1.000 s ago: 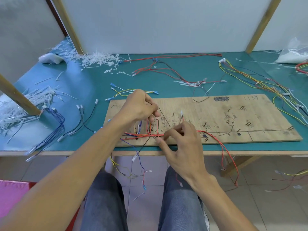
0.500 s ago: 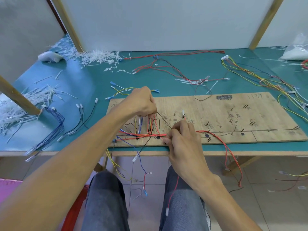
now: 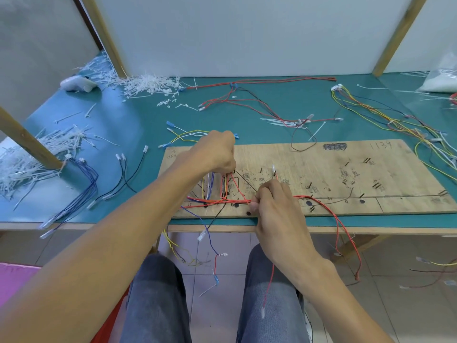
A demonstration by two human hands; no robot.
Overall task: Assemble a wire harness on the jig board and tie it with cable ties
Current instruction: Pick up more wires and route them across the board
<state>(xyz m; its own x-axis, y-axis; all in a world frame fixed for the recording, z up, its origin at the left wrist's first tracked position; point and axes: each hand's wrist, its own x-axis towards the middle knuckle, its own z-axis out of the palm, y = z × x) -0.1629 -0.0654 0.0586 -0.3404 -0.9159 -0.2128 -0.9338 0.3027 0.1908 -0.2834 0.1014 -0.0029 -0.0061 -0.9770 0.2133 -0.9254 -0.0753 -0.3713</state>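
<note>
The right hand (image 3: 279, 219) hovers over the near edge of the jig board (image 3: 346, 174), fingers curled, thumb and forefinger pinching a red wire (image 3: 241, 188). That wire slants up to the left hand (image 3: 215, 154), which is bunched in a fist, knuckles up, fingertips gripping the wire's far end. Another red lead (image 3: 269, 280) hangs from under the right hand down over the right knee.

Below the hands, the wire harness (image 3: 215, 200) lies along the board's near-left edge: red and orange strands run sideways between pegs, yellow, blue and white ones run towards the far edge, and loose ends (image 3: 210, 241) droop off the bench front. 2 red wires (image 3: 346, 229) loop off the near edge further right.

The board lies on the green mat (image 3: 148, 115) of a wooden-edged bench, at its near edge. White panels and slanted wooden posts (image 3: 24, 142) enclose it; a tiled floor shows beneath.

White cable ties (image 3: 148, 84) are heaped at the far-left corner beside a white tool (image 3: 76, 82), with another heap (image 3: 29, 159) at the left edge. Blue leads (image 3: 84, 189) and black leads (image 3: 126, 179) lie left of the board, yellow leads (image 3: 188, 134) behind the left hand. A red harness (image 3: 259, 81) lies along the far edge, a multicoloured one (image 3: 383, 115) towards the right, and a plastic bag (image 3: 442, 78) at the far-right corner.
</note>
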